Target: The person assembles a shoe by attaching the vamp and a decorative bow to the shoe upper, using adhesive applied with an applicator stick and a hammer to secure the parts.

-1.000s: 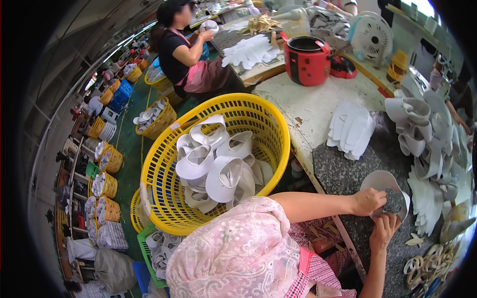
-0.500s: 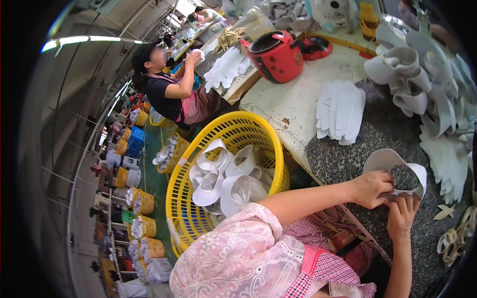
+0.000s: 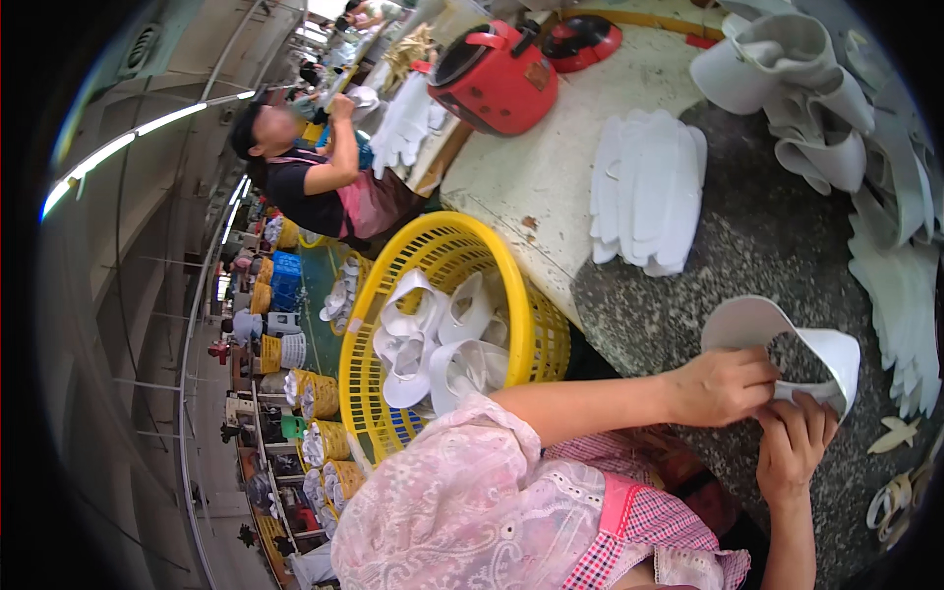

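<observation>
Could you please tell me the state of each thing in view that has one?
White visor: curved, held
Left hand: closed on the visor
Right hand: closed on the visor
Red pot: open
Pot lid: off, beside the pot
Yellow basket: partly filled
White loops: heaped in the basket
Flat white pieces: stacked

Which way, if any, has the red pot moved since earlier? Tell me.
No: against the white tabletop, the red pot keeps its spot beside the lid; only the view shifted.
</observation>
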Demonstrator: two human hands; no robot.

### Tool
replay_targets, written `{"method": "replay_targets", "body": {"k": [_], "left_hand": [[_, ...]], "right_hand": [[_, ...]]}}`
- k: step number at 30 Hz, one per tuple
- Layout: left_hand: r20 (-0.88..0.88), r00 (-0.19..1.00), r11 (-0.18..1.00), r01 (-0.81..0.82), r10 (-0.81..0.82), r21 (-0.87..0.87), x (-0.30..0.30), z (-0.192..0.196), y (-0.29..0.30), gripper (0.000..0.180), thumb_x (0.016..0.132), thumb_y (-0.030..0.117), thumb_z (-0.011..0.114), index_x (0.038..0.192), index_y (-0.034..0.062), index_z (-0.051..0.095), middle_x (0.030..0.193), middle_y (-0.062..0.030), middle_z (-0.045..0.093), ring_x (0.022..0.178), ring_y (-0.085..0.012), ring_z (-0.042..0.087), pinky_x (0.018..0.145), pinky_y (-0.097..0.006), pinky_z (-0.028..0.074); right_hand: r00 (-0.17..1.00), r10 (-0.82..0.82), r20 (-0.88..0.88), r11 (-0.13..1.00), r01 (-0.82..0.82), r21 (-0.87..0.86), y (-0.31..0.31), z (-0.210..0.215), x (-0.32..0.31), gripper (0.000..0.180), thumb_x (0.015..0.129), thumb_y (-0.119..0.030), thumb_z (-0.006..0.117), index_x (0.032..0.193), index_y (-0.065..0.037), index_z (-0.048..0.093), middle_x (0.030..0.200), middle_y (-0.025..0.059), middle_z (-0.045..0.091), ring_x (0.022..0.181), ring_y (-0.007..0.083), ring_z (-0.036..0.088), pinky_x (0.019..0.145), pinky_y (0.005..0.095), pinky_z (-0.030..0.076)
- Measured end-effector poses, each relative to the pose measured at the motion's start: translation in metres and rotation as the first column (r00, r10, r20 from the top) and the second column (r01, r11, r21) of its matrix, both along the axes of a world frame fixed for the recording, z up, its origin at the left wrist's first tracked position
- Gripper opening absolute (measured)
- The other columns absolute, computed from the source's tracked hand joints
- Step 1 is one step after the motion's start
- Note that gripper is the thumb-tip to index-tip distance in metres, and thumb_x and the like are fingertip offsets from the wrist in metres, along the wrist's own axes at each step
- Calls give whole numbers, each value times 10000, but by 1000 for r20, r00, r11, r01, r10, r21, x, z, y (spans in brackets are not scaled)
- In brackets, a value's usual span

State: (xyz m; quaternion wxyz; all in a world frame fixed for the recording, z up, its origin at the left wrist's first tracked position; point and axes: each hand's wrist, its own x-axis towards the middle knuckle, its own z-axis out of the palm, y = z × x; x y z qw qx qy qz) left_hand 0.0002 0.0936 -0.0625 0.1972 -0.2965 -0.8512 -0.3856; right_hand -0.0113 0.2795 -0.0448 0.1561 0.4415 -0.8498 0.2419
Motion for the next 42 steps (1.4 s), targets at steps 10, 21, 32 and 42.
{"method": "replay_targets", "body": {"k": [10, 21, 32, 42], "left_hand": [[-153, 988, 949, -73, 27, -307, -9, 18, -16, 170, 657, -6, 601, 826, 13, 610, 857, -90, 629, 735, -227, 624, 624, -318, 511], [-39, 979, 955, -205, 201, -217, -15, 18, -3, 145, 701, -40, 536, 773, 44, 629, 722, -64, 613, 630, -221, 619, 554, -313, 498], [-123, 987, 965, 71, -105, -254, 0, 10, -14, 190, 668, -15, 608, 858, -17, 614, 918, -95, 592, 806, -249, 587, 692, -339, 497], [-80, 989, 833, 62, -126, -549, 10, 19, -16, 342, 660, 46, 596, 994, -29, 601, 1031, -85, 584, 884, -226, 582, 764, -322, 503]], "right_hand": [[988, 25, -152, 997, -35, -62, -10, -13, -12, 134, 646, -165, 537, 730, -62, 558, 822, 33, 566, 878, 213, 545, 809, 428, 402], [972, 13, -234, 995, -35, -91, -10, -13, -4, 87, 634, -141, 562, 674, -73, 525, 773, 20, 546, 939, 199, 539, 861, 385, 384], [981, 24, -192, 985, -56, -163, -2, -3, -3, 146, 610, -137, 590, 744, -80, 586, 787, 19, 559, 787, 178, 568, 679, 310, 437], [992, -31, 123, 998, 24, 63, 13, 1, 11, 505, 640, -22, 613, 1139, -22, 538, 1082, 80, 541, 961, 243, 530, 821, 353, 462]]}}
